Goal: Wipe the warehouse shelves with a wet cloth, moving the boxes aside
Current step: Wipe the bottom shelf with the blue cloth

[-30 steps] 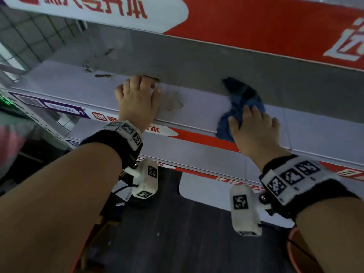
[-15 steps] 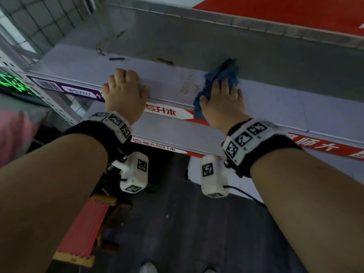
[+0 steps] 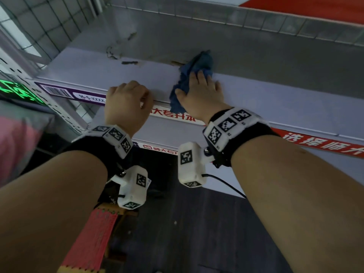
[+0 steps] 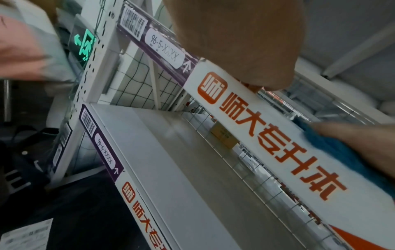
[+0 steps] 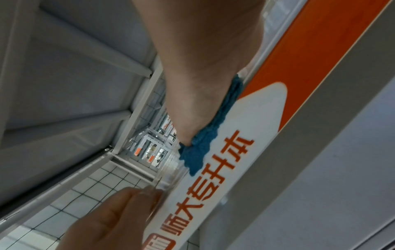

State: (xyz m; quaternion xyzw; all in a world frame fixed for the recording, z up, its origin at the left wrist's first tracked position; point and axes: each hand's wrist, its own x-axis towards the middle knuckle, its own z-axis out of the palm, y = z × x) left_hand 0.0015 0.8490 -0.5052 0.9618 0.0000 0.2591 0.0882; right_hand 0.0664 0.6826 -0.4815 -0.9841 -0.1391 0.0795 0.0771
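The pale shelf (image 3: 275,99) has a front beam with orange lettering (image 4: 278,148). A blue cloth (image 3: 202,62) lies on it, reaching from the front edge toward the back wall. My right hand (image 3: 199,89) lies flat on the cloth with straight fingers and presses it down. The cloth (image 5: 198,152) bulges out under that hand (image 5: 203,84) over the beam. My left hand (image 3: 128,101) is just left of it, fingers curled onto the shelf's front edge. Its fingertips (image 5: 136,197) touch the top of the beam. No box stands on this shelf.
Dark dirt marks (image 3: 129,62) sit along the shelf's back left. Wire mesh (image 3: 256,18) closes the back. A lower shelf (image 4: 181,169) runs beneath. A perforated upright (image 3: 49,99) and green sign (image 3: 17,91) stand left. A red stool (image 3: 94,237) is on the floor.
My right hand has slid the cloth left and toward the back of the shelf. My left hand's fingers, flat on the shelf before, are now curled at the front edge.
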